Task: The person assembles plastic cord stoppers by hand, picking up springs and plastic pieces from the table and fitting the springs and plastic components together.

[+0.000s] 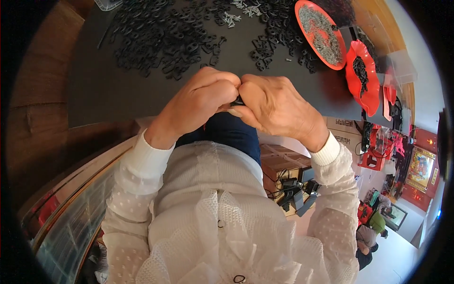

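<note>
Both hands meet over the dark mat: the left hand (201, 102) and right hand (272, 106) curl shut, fingertips pinching a small black plastic part (238, 101) between them. Mostly hidden, it could slip from that tight pinch and drop to the lap below.

The picture is bright and mostly sharp in the middle. Light seems to come from the right side, where the floor (402, 255) looks washed out. The red trays (364, 80) are strongly saturated. The left side is darker. The fisheye lens bends straight edges near the rim, and the corners are black.
</note>
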Available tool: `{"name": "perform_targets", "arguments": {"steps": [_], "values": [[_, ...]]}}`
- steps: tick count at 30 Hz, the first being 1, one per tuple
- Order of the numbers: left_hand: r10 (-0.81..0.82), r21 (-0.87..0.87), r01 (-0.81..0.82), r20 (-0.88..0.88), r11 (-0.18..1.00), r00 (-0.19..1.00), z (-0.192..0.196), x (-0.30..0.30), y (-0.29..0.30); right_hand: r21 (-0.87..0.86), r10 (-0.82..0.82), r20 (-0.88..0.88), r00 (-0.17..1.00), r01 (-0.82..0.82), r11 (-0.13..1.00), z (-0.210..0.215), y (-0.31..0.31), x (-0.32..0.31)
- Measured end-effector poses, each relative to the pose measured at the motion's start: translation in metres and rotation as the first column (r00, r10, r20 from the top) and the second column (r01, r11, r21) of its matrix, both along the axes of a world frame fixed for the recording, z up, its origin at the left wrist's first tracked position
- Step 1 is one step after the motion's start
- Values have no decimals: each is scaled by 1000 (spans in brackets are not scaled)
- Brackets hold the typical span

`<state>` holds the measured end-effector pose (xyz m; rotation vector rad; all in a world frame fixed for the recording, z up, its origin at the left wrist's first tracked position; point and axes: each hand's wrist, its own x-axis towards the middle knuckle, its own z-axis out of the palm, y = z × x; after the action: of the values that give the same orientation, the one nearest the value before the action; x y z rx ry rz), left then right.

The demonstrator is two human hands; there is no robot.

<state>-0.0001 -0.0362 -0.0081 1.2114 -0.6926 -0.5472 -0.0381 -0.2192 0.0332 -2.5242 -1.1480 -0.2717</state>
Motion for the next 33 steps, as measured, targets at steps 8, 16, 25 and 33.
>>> {"name": "perform_targets", "arguments": {"steps": [8, 16, 25, 33], "values": [[27, 128, -40, 101, 991, 995, 9, -2, -1, 18, -53, 19, 998, 53, 998, -2, -1, -6], [39, 189, -27, -60, 982, 997, 15, -6, -3, 355, -181, -523, 833, 406, 842, 2, -4, -30], [36, 195, -24, -60, 981, 998, 11, -6, -1, 384, -28, -830, 557, 606, 697, 5, 5, -30], [95, 251, -212, 411, 945, 907, 6, -17, -4, 436, 111, -889, 445, 746, 503, 0, 9, -35]]}}
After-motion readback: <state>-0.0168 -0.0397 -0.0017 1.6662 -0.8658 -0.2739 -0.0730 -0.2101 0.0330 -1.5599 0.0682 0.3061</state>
